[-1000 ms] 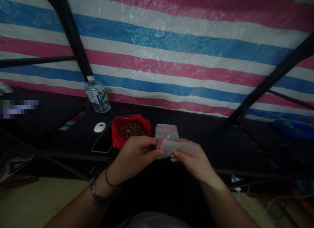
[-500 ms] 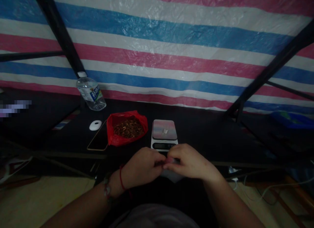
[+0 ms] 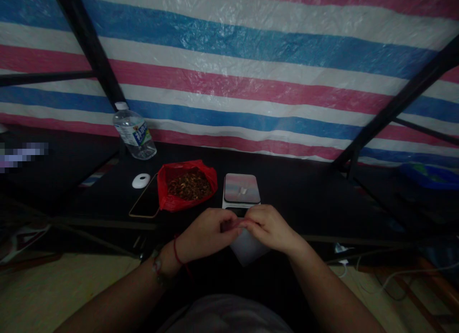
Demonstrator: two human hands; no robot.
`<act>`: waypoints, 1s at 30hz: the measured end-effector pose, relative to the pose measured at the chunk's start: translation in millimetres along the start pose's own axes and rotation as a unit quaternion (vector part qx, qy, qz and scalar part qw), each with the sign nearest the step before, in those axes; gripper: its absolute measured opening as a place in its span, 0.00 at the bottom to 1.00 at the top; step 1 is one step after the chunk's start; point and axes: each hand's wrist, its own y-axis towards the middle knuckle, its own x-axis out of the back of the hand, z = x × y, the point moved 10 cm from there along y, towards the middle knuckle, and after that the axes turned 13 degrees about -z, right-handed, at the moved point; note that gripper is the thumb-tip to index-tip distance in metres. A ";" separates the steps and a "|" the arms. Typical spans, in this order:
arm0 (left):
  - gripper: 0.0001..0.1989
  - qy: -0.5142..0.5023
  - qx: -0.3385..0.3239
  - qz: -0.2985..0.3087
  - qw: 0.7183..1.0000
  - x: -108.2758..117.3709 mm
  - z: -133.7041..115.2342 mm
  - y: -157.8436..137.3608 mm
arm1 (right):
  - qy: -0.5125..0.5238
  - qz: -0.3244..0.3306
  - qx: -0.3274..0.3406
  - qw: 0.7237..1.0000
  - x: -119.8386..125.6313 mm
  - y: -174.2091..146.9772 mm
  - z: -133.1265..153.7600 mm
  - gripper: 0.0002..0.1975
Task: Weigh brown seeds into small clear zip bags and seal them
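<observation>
My left hand and my right hand meet at the near edge of the desk, fingers closed. Between them they pinch the top of a small translucent plastic bag, whose lower corner hangs down over my lap. Right behind the hands sits a white kitchen scale with a shiny top plate; its display is partly covered by my fingers. A small pale piece shows on that plate. Left of the scale, an open red plastic bag holds brown dried bits.
A phone lies beside the red bag, with a white rounded gadget near it. Farther back a clear plastic bottle leans by a black frame post. Striped plastic sheeting closes off the back. A blue tray is at right.
Both hands have risen slightly toward the scale. More of the small plastic bag now shows below the fingers. My view has shifted a little.
</observation>
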 end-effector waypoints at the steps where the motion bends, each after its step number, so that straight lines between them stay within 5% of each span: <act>1: 0.14 -0.011 0.010 -0.010 1.000 3.6 2.8 0.7 | 0.008 -0.031 -0.014 0.999 5.3 1.0 -3.4 0.22; 8: 0.16 -0.177 0.051 -0.080 0.980 21.1 -1.7 10.7 | 0.060 -0.212 -0.060 0.974 34.5 -2.0 -12.7 0.22; 12: 0.14 -0.154 0.016 -0.092 0.984 24.0 -14.2 16.4 | 0.050 -0.250 -0.062 0.965 39.6 -5.4 -11.0 0.21; 17: 0.13 -0.113 -0.011 -0.122 0.986 22.9 -8.7 10.4 | 0.035 -0.217 -0.028 0.975 29.3 -3.4 -0.9 0.23; 25: 0.11 -0.057 -0.021 -0.137 0.989 22.9 1.4 1.6 | 0.156 -0.104 -0.156 0.970 -5.5 -3.2 -26.6 0.25; 30: 0.12 -0.076 -0.019 -0.112 0.991 17.7 1.0 2.0 | 0.122 -0.085 -0.131 0.980 -6.5 -2.1 -18.8 0.26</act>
